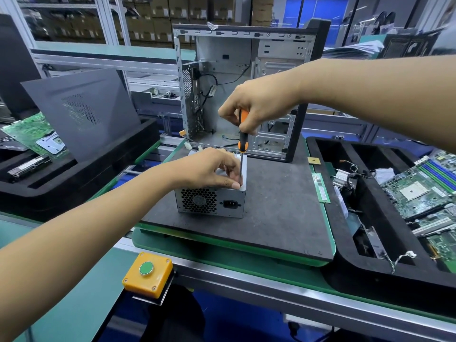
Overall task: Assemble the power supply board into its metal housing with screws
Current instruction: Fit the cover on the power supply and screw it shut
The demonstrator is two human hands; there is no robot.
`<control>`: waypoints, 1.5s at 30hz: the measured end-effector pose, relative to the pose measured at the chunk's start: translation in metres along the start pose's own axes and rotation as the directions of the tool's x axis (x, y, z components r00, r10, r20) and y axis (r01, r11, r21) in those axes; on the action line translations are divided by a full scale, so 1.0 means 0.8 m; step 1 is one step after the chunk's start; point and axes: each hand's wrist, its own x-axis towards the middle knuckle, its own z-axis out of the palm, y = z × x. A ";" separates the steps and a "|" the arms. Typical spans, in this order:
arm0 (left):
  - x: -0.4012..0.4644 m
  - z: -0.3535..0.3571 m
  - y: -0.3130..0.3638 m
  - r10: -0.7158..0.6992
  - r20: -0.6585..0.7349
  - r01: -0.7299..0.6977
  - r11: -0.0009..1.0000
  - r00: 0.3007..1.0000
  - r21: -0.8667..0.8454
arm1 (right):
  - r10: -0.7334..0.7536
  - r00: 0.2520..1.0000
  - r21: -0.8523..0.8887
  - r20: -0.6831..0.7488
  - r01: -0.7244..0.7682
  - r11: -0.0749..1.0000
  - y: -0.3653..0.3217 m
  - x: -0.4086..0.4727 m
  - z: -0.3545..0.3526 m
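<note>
- Power supply box (pixel 212 198) at centre, on work mat (pixel 278 208).
- Computer case (pixel 244 90) at 12 o'clock, upright behind box, on same mat.
- Left hand (pixel 209 169) on box top; right hand (pixel 256 104) above it, holding screwdriver (pixel 243 139) upright, tip at box top.
- Memory stick (pixel 320 187) at 3 o'clock, at mat edge.
- Tray (pixel 328 154) of circuit boards (pixel 419 191) further out at 3.
- Side panel (pixel 84 112) at 10 o'clock, leaning.
- Button box (pixel 147 274) at 7 o'clock, on bench rail.
</note>
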 end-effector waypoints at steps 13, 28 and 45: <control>-0.009 0.014 0.003 -0.082 -0.121 0.070 0.992 0.989 -0.107 | -0.012 1.000 -0.077 -0.008 0.011 0.997 -0.014 0.000 -0.006; -0.009 0.023 0.000 -0.099 -0.157 0.034 0.928 0.983 -0.371 | 0.012 1.000 -0.040 -0.015 -0.013 0.999 -0.006 -0.005 -0.004; -0.008 0.028 -0.006 -0.086 -0.205 0.013 0.943 0.975 -0.332 | -0.039 0.999 -0.143 -0.024 0.035 0.989 -0.005 -0.015 -0.006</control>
